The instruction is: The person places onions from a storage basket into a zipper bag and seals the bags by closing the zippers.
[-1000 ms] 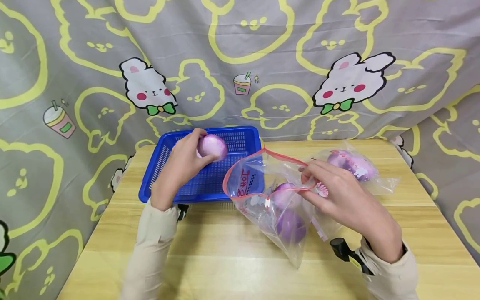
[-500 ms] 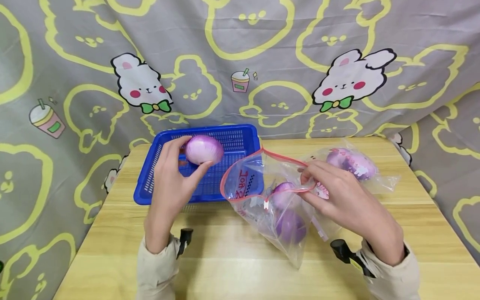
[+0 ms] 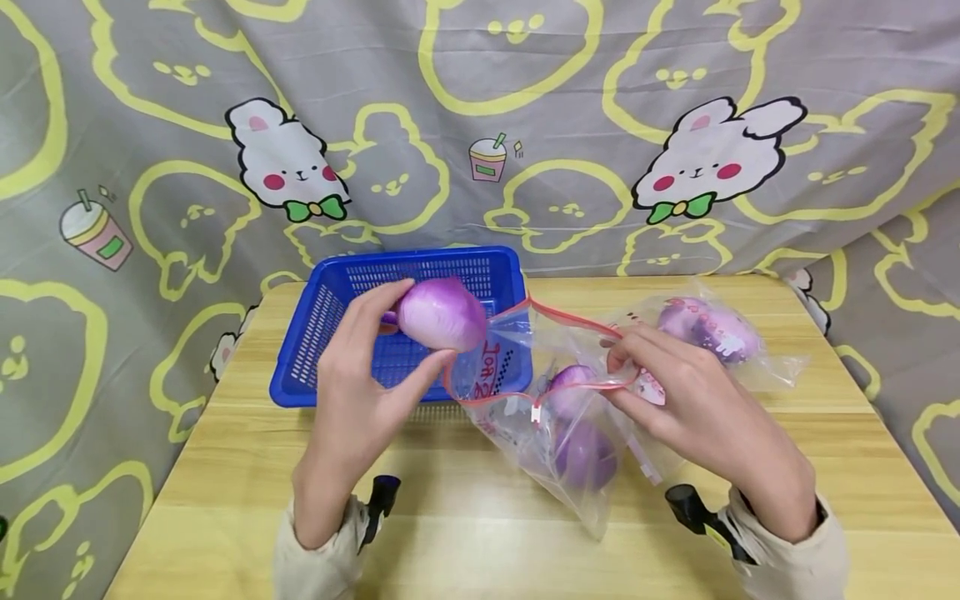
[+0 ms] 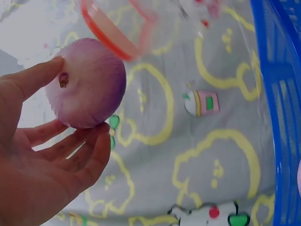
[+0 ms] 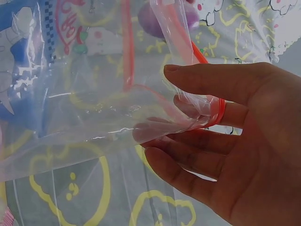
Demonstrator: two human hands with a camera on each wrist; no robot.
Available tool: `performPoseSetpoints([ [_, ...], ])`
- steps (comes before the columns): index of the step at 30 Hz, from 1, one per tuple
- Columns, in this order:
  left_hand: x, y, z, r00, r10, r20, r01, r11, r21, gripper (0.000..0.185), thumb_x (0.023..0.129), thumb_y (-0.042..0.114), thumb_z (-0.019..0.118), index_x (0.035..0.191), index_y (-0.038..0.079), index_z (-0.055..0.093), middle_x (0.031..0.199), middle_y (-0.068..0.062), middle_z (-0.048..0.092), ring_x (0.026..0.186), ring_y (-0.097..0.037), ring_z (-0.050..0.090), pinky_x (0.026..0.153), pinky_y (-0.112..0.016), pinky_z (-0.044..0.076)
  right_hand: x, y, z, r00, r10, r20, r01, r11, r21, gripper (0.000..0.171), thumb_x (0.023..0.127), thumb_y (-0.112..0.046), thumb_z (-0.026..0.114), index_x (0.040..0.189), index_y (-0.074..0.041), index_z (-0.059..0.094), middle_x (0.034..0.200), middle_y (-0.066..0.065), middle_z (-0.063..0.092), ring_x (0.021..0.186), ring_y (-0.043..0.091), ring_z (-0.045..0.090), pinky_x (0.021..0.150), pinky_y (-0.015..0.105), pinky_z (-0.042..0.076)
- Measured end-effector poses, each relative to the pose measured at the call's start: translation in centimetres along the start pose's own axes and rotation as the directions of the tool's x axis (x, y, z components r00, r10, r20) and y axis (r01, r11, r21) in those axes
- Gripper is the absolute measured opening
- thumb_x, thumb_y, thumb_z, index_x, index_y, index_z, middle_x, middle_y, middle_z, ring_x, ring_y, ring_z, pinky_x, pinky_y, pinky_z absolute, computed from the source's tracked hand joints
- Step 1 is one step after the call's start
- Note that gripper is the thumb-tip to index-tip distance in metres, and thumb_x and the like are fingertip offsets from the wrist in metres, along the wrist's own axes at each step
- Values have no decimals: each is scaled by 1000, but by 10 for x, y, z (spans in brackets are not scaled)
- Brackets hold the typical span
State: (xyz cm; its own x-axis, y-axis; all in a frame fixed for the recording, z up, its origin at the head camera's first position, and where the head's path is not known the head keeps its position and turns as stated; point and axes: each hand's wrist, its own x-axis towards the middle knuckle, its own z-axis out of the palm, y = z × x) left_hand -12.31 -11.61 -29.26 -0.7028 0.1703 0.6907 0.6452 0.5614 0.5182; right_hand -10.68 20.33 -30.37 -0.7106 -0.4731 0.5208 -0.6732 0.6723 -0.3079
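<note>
My left hand [image 3: 352, 383] grips a purple onion [image 3: 444, 315] between thumb and fingers, above the blue basket and right at the left side of a bag's mouth. In the left wrist view the onion [image 4: 91, 87] shows its root end beside the thumb. My right hand [image 3: 693, 392] pinches the right edge of the clear zip bag [image 3: 517, 442], whose red-edged mouth gapes open. Two onions lie inside: a lower one [image 3: 585, 454] and an upper one [image 3: 573, 387] partly behind the rim. In the right wrist view, fingers reach inside the bag [image 5: 94, 113] around its bunched edge.
A blue plastic basket [image 3: 296, 375] stands at the back left, partly behind my left hand and the bag. At the back right, another clear printed bag [image 3: 783, 367] holds purple onions. A patterned cloth [image 3: 555, 92] hangs behind the wooden table [image 3: 442, 517].
My left hand has lifted the onion out of the basket and carried it right, toward the bag's mouth. My right hand keeps its hold on the bag's edge.
</note>
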Motion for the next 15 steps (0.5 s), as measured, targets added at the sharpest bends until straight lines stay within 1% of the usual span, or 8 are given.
performPoseSetpoints([
  [4, -2, 8, 4, 998, 51, 46, -48, 996, -69, 70, 74, 15, 89, 135, 4, 56, 134, -8, 57, 122, -21, 55, 96, -30, 50, -1, 0, 0, 1000, -16, -11, 16, 1000, 1, 21, 82, -17, 77, 98, -12, 64, 99, -4, 66, 83, 6, 61, 76, 20, 49],
  [6, -2, 10, 7, 995, 71, 68, -67, 995, -70, 70, 75, 14, 89, 135, 4, 55, 135, -10, 56, 125, -21, 53, 99, -31, 49, -2, 0, 0, 1000, -19, -16, 19, 1000, 4, 18, 86, -22, 74, 98, -12, 64, 101, -3, 66, 86, 7, 61, 77, 21, 49],
  [9, -4, 11, 13, 991, 94, 99, -90, 995, -40, 71, 76, 15, 88, 137, 4, 54, 136, -11, 54, 128, -23, 51, 104, -37, 47, -2, -1, 0, 999, -22, -29, 22, 1000, 13, 17, 90, -26, 69, 98, -12, 64, 102, -3, 66, 87, 8, 61, 80, 19, 49],
  [12, -5, 11, 16, 984, 111, 137, -110, 994, -10, 72, 79, 15, 86, 141, 5, 51, 138, -11, 54, 129, -23, 50, 106, -39, 44, -2, -2, -1, 998, -31, -52, 32, 999, 25, 21, 94, -33, 63, 97, -12, 64, 100, -4, 65, 87, 8, 61, 82, 15, 47],
  [15, -6, 11, 16, 978, 104, 183, -107, 994, 4, 66, 84, 15, 81, 141, 6, 50, 137, -9, 56, 128, -23, 50, 108, -38, 41, -1, -3, -1, 996, -45, -76, 47, 998, 28, 33, 99, -43, 55, 96, -11, 64, 101, -3, 66, 89, 10, 62, 84, 13, 45],
])
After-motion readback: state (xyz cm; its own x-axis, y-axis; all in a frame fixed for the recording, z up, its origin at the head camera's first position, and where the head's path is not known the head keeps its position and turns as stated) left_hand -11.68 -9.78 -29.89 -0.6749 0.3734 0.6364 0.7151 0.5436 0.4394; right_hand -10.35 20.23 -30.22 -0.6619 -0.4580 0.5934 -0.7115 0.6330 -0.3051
